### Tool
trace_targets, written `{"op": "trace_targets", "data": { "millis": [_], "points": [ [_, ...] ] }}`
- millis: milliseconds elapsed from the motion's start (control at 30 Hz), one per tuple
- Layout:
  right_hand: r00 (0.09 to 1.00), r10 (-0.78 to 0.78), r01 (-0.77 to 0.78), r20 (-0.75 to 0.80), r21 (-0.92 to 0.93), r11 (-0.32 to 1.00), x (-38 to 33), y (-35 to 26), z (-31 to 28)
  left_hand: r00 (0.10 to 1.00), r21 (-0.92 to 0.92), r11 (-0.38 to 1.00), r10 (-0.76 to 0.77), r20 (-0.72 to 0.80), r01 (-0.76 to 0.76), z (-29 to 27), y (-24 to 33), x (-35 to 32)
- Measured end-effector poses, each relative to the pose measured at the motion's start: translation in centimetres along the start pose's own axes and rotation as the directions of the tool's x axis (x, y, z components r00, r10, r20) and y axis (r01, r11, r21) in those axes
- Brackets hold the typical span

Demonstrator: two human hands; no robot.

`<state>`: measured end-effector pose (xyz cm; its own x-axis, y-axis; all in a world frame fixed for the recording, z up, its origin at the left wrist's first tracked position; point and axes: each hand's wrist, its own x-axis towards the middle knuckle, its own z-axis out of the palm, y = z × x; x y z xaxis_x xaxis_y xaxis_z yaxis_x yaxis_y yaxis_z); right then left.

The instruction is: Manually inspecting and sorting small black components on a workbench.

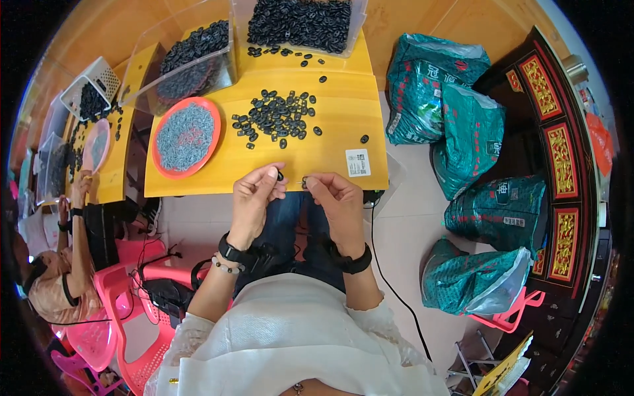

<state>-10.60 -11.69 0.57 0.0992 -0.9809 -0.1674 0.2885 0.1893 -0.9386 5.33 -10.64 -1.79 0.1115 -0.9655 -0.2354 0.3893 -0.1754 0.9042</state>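
Observation:
My left hand (pixel 253 198) is closed, with a small black oval plastic piece (pixel 280 176) pinched between thumb and fingertips. A short gap to the right, my right hand (pixel 340 204) pinches a small dark piece (pixel 304 183) with a thin, pale bit beside it, too small to make out. Both hands are over the near edge of the yellow table (pixel 330 158). Beyond them lies a loose pile of black oval pieces with holes (pixel 277 115). On the left stands an orange-red plate (pixel 214 142) heaped with small silvery metal parts (pixel 185 135), probably screws.
Clear plastic bins (pixel 231 63) of black pieces stand at the table's far side. A white label (pixel 357 162) lies near the right edge. Teal sacks (pixel 470 138) line the floor at right. Another person (pixel 72 264) works at a table on the left, near pink chairs (pixel 142 356).

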Motion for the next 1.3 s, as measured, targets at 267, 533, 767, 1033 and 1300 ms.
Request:
{"op": "trace_targets", "data": {
  "millis": [267,533,767,1033,1300],
  "points": [
    [0.998,0.031,-0.035,-0.050,-0.079,0.996,1.8,0.9,0.6,0.997,-0.109,0.992,-0.068,0.026,0.070,-0.3,0.5,0.5],
    [0.999,0.038,-0.038,-0.012,-0.063,0.997,1.3,0.5,0.7,0.982,0.146,0.981,0.107,0.154,-0.129,-0.8,0.6,-0.4],
    [0.999,0.046,-0.042,0.024,-0.147,0.988,0.0,-1.0,1.0,0.909,0.499,0.759,0.360,0.212,-0.417,-0.3,2.0,-1.1],
    [1.000,-0.002,0.002,0.001,-0.059,0.998,-0.9,-0.8,0.8,0.883,0.563,0.681,0.380,0.276,-0.469,0.3,2.3,-2.2],
    [0.999,-0.032,0.028,-0.037,-0.107,0.994,-1.7,-0.6,0.5,0.870,0.561,0.665,0.359,0.340,-0.493,0.9,2.3,-2.8]
  ]
}}
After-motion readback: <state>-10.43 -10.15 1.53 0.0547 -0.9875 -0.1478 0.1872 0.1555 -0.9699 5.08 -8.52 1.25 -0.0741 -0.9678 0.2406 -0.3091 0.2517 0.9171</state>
